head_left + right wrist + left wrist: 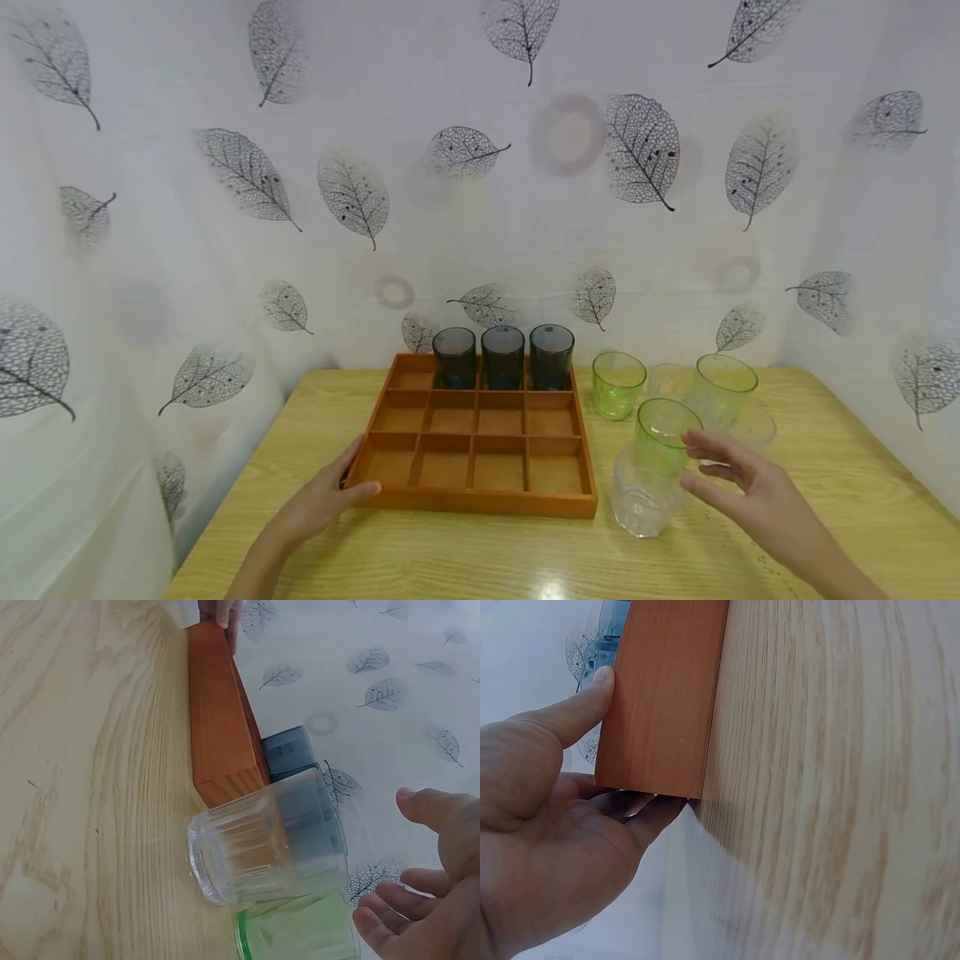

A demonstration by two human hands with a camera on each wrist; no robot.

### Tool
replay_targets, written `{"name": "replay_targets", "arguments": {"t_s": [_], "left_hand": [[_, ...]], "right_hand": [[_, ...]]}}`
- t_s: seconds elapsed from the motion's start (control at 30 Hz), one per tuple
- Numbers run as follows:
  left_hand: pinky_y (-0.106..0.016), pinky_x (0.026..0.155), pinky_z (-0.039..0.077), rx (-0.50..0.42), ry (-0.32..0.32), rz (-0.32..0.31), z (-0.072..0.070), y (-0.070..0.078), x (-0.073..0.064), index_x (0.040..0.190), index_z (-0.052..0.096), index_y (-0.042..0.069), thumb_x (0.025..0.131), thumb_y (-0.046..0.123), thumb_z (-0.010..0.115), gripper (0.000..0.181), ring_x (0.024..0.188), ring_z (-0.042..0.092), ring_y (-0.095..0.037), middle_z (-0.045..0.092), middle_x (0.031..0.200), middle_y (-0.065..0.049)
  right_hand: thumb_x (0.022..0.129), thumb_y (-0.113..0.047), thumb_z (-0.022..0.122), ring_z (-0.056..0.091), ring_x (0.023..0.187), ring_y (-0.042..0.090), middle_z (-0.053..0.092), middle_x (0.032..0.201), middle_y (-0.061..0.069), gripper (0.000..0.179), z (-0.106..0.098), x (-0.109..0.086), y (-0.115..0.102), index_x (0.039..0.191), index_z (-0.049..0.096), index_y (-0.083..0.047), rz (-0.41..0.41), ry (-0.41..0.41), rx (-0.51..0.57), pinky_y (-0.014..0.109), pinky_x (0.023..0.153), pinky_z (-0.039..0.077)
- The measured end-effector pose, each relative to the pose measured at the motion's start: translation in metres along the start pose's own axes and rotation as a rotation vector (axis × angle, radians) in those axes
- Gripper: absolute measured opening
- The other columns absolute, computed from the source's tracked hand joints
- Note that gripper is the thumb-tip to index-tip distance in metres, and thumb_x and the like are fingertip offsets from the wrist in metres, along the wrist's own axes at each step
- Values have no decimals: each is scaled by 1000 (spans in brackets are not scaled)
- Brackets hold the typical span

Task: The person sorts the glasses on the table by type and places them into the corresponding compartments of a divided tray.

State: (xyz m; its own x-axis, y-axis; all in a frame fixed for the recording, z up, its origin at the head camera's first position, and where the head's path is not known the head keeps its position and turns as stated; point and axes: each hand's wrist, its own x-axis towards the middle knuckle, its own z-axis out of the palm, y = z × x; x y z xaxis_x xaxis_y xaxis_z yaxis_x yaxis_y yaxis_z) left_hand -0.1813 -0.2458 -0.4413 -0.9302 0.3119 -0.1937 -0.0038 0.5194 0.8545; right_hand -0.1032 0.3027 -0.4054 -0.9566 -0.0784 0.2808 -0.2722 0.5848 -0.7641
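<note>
A brown wooden compartment tray (480,500) lies on the table. My left hand (322,500) holds its near left corner; in the left wrist view the thumb (604,679) is at the top edge and the fingers rest along the side. Three dark blue glasses (503,358) stand in the tray's back row, with the leftmost back compartment bare. To the right, my right hand (757,492) is spread beside a green glass (660,450) and a clear ribbed glass (641,504). Nothing is between its thumb and fingers, which show apart from the glasses in the right wrist view.
Another green glass (617,396) stands by the tray's back right corner. A third green glass (723,383) is farther right, among clear glasses (753,423) partly hidden behind it and my right hand. A leaf-patterned curtain (480,208) hangs behind the wooden table (465,558).
</note>
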Motion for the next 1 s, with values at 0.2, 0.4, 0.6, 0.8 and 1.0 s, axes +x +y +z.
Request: {"name": "replay_targets", "arguments": {"t_s": [0.2,0.4,0.6,0.8,1.0], "left_hand": [[-68,118,18,8,-1,-1,0,0,-1,164,6,-2,104,31,65,91,153,7,-48,5,169,-27],[-68,118,18,8,-3,-7,0,1,-1,164,6,-2,104,31,65,91,153,7,-48,5,169,-27],[-69,118,18,22,6,-3,0,0,-1,165,7,-1,103,31,65,91,153,7,-48,6,169,-26],[-68,118,18,28,11,-2,1,1,-1,165,7,-1,103,32,65,91,153,8,-48,7,169,-26],[-68,118,19,16,3,-6,0,1,-1,164,6,-2,103,31,65,91,153,8,-48,6,169,-27]], "right_hand": [[95,-11,77,62,107,-2,66,130,8,53,11,-5,6,143,57,0,13,-4,0,21,80,56],[89,-5,80,60,105,-3,65,127,-2,53,23,-7,13,138,61,2,-6,26,17,19,81,55],[87,-6,82,59,104,-3,65,128,20,56,31,-7,12,137,59,6,2,16,18,22,82,56],[87,-10,83,58,105,-3,66,130,22,64,35,-6,12,141,55,8,33,-13,14,24,83,55],[85,-15,86,63,102,7,64,131,25,73,37,-6,10,145,51,7,66,-49,8,25,82,56]]}}
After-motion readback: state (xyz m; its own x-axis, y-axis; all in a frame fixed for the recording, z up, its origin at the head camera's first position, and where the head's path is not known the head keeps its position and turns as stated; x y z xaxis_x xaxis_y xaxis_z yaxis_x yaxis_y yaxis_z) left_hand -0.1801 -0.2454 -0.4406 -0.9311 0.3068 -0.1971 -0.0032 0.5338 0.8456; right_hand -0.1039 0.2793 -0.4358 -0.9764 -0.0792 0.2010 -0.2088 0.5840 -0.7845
